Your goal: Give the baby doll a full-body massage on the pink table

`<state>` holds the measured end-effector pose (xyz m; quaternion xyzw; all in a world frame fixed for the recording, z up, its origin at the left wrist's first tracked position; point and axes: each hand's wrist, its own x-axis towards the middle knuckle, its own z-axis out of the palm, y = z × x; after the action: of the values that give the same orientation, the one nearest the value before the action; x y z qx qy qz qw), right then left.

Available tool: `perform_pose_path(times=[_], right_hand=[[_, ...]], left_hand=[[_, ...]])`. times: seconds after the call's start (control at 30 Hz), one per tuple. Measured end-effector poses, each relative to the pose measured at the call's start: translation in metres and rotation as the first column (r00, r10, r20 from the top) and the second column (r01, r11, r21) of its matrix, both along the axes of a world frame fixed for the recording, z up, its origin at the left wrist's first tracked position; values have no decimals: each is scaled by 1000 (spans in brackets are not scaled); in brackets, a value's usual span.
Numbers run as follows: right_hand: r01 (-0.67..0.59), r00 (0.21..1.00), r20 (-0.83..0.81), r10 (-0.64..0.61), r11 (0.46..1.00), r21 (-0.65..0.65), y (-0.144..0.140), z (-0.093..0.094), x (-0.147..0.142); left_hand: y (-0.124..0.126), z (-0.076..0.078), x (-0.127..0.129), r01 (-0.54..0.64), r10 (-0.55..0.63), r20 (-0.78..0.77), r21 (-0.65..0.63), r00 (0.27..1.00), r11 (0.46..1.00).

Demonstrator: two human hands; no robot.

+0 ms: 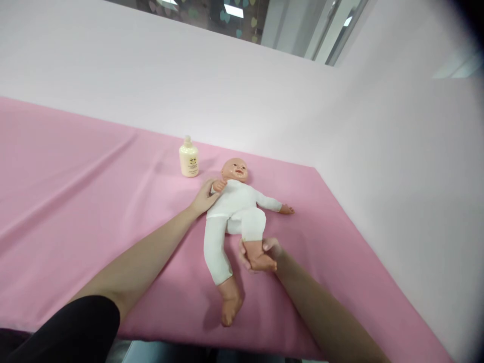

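A baby doll [233, 201] in a white cloth body lies on its back on the pink cloth [151, 272], head away from me. My left hand [205, 198] is at the doll's bent arm, by its small fist and the side of its chest; the fingers are partly hidden behind the arm. My right hand [271, 247] is wrapped round the lower part of one leg, just above the foot [259, 257], and this leg is bent up at the knee. The other leg [217, 249] lies stretched toward me. The doll's other arm reaches out to the right.
A cream pump-type bottle [189, 159] with dark print stands beyond my left hand, left of the doll's head. White walls [359, 126] rise behind and to the right. A window [242, 20] shows above the back wall. The cloth's front edge lies near me.
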<state>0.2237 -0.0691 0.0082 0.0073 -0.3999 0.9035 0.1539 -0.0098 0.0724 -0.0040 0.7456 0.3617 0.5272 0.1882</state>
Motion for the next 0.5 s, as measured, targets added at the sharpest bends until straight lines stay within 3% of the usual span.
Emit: perform_pose_path(times=[0.1,0.23,0.33,0.5], right_hand=[[244,965,-66,-253,962,-119,3,4,0],[525,847,46,-530,818,-236,8,9,-2],[626,780,155,-607,746,-227,11,9,-3],[688,725,238,-647,694,-212,14,4,-3]], left_hand=[[-7,8,-1,92,-78,-165,78,983,993],[-12,15,-2,178,-119,-360,135,925,975],[-14,18,-2,212,-135,-432,134,892,968],[-15,21,-2,231,-153,-435,133,887,964]])
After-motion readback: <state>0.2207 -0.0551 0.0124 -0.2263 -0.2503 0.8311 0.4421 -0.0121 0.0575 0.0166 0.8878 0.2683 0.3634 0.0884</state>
